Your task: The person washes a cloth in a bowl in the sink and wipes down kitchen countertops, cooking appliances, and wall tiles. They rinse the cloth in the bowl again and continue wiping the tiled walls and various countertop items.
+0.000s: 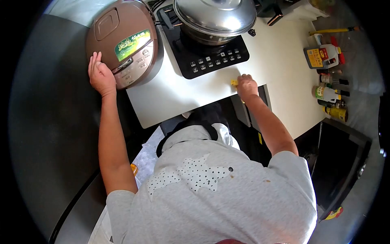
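Note:
My left hand (101, 77) lies against the front left side of a brown rice cooker (106, 42), its fingers stretched out and close together. The cooker's lid is down. At the front edge of the white counter (162, 101), my right hand (247, 86) is closed on a yellow cloth (234, 83). Only small bits of the cloth show beside and below the fingers. Behind that hand is a black induction cooktop (215, 61) with a button panel, and a lidded steel pot (215, 20) stands on it.
Several bottles and jars, including a jug with a yellow label (321, 57) and a yellow bottle (337, 114), line the right side. Under the counter, near my right forearm, a drawer front (242, 112) shows. A dark appliance (341, 162) is at the lower right.

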`<state>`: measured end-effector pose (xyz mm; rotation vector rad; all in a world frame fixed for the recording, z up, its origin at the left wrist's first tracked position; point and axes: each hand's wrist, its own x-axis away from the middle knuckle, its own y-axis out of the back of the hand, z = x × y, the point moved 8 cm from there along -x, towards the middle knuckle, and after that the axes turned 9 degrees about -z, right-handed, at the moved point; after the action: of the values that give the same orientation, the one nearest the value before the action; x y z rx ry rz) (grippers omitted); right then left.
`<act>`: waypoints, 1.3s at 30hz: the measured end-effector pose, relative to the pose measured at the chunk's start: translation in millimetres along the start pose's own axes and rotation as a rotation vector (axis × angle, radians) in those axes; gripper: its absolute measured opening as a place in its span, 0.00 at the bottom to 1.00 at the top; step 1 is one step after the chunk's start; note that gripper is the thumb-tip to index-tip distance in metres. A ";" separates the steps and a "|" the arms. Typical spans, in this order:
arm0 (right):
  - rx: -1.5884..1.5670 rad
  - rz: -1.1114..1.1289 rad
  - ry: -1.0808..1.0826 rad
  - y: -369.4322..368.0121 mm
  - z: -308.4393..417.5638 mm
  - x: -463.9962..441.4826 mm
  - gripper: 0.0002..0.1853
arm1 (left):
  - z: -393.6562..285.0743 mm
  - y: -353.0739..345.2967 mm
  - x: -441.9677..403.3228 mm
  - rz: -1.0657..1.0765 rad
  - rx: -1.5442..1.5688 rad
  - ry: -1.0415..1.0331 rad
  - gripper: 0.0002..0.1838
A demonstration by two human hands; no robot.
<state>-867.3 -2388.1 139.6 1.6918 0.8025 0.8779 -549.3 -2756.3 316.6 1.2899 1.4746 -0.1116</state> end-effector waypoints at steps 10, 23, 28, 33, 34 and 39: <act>-0.076 0.062 0.062 -7.0 2.0 7.0 0.12 | 1.6 -0.1 0.3 0.009 0.030 0.012 0.22; -0.296 -0.634 -0.126 -31.9 32.6 31.9 0.34 | 0.6 1.7 0.8 0.016 0.013 0.015 0.22; -0.352 -0.195 0.379 -4.4 112.1 49.9 0.33 | -1.5 2.4 -0.8 -0.034 0.037 0.008 0.20; -0.230 -0.331 -0.202 -25.1 -49.1 10.7 0.32 | 1.6 3.4 0.0 -0.047 0.021 0.006 0.20; -0.030 -0.431 -0.394 -20.0 -66.9 14.2 0.32 | 1.1 3.0 -0.2 -0.046 0.025 0.002 0.20; -0.297 -0.367 -0.340 -12.4 40.1 6.4 0.35 | -0.6 3.2 -1.0 -0.034 0.018 0.003 0.21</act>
<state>-831.0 -2398.6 120.3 1.3281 0.6815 0.4165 -547.6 -2755.2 319.3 1.2801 1.5021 -0.1455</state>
